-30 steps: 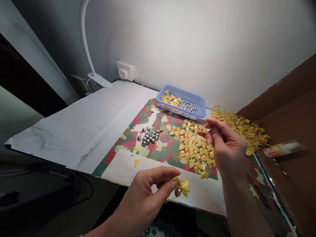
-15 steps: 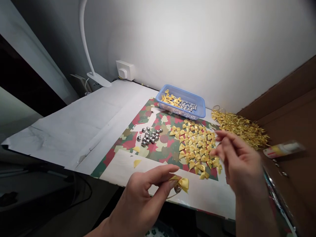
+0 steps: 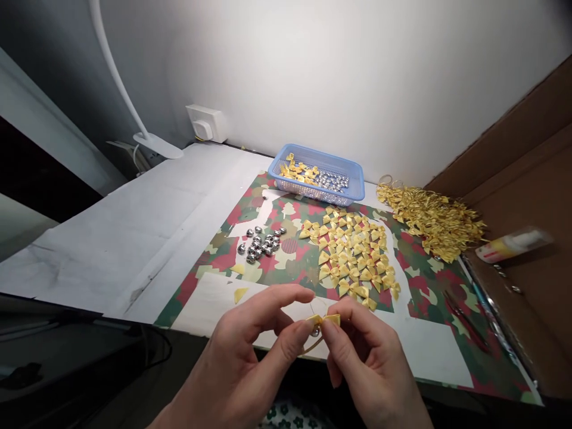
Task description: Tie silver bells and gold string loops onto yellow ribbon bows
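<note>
Close to the table's front edge, my left hand (image 3: 257, 345) and my right hand (image 3: 369, 357) meet at one small yellow ribbon bow (image 3: 331, 320). Both hands pinch it between thumb and fingers, one at each side. A small silver bell (image 3: 316, 331) shows just under the bow's middle, partly hidden by the thumbs. Below it a thin cord (image 3: 313, 345) curves between the hands. Beyond my right hand, many loose yellow bows (image 3: 353, 250) lie spread on the camouflage-patterned sheet. Farther left sits a small cluster of silver bells (image 3: 259, 245).
A blue basket (image 3: 361, 182) with bows and bells stands by the wall. Right of it lies a heap of yellow bows with cords (image 3: 438, 220). A bottle (image 3: 512, 245), red-handled pliers (image 3: 469, 322) and a cardboard wall (image 3: 527, 173) are at right; a white lamp (image 3: 158, 146) stands left.
My right hand has come from above the loose bows, down and left, to grip the bow held in my left hand. The view has shifted slightly.
</note>
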The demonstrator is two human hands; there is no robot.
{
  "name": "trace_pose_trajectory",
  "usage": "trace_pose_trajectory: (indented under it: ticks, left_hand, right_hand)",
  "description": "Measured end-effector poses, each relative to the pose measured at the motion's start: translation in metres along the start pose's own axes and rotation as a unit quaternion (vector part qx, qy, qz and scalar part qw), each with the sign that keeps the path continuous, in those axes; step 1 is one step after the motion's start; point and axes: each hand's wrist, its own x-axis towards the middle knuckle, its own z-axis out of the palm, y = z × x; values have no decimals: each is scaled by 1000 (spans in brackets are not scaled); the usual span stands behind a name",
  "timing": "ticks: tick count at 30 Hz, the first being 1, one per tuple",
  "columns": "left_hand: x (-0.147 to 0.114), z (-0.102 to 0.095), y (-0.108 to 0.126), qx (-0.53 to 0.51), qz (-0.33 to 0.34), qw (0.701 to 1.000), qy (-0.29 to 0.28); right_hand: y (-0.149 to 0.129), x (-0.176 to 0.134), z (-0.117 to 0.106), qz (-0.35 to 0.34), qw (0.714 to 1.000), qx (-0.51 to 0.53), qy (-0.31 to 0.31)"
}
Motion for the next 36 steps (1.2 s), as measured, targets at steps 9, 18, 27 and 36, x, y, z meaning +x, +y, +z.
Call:
trace_pose_trajectory:
  ticks: [9, 18, 27, 36]
  left_hand:
    - [18, -3, 13, 7, -9, 991, -135]
    - [24, -9, 15, -114, -109, 976, -148]
    - [23, 3, -9, 125, -25, 984, -121]
    - [21, -2, -14, -98, -125, 984, -85]
  right_hand:
    - [0, -3, 0, -14, 1000, 17, -16]
    - [1, 2, -9, 16, 1000, 14, 0]
    - [-56, 39, -35, -348, 913, -2, 214]
    - [-55, 23, 2, -329, 944, 32, -23]
